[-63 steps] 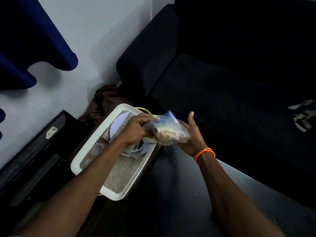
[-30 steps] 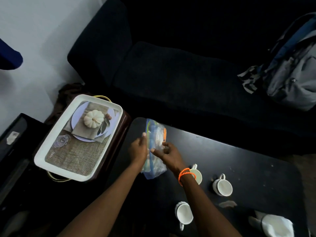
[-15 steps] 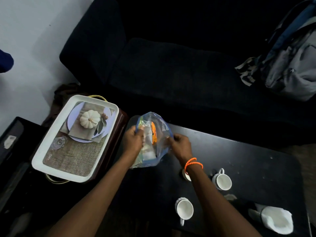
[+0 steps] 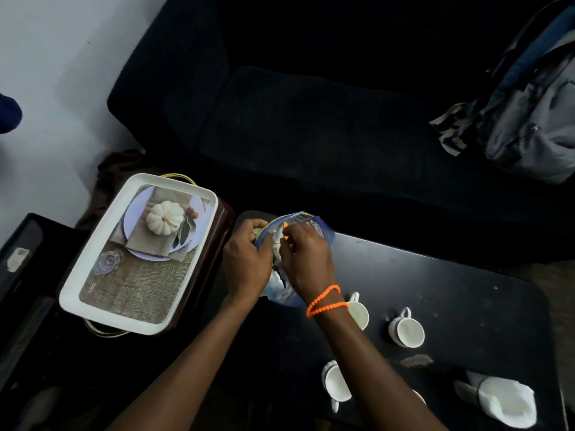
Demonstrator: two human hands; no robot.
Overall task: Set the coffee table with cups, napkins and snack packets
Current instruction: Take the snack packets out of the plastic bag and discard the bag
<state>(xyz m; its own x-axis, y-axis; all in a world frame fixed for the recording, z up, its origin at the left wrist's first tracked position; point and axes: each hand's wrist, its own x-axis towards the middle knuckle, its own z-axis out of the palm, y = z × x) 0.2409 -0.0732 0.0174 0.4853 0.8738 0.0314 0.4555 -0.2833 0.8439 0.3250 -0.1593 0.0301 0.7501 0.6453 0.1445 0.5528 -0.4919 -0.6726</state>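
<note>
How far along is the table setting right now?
Cups look done: three white cups stand on the coffee table, with a pile of white napkins at its near right corner. In hand: the left hand holds the clear zip bag open while the right hand reaches inside. Left: no snack packets lie on the table yet.

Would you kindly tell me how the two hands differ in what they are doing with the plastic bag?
The left hand grips the plastic bag by its rim; the right hand reaches inside its open mouth. The right wrist wears an orange bracelet; the left is bare. Both work over the table.
</note>
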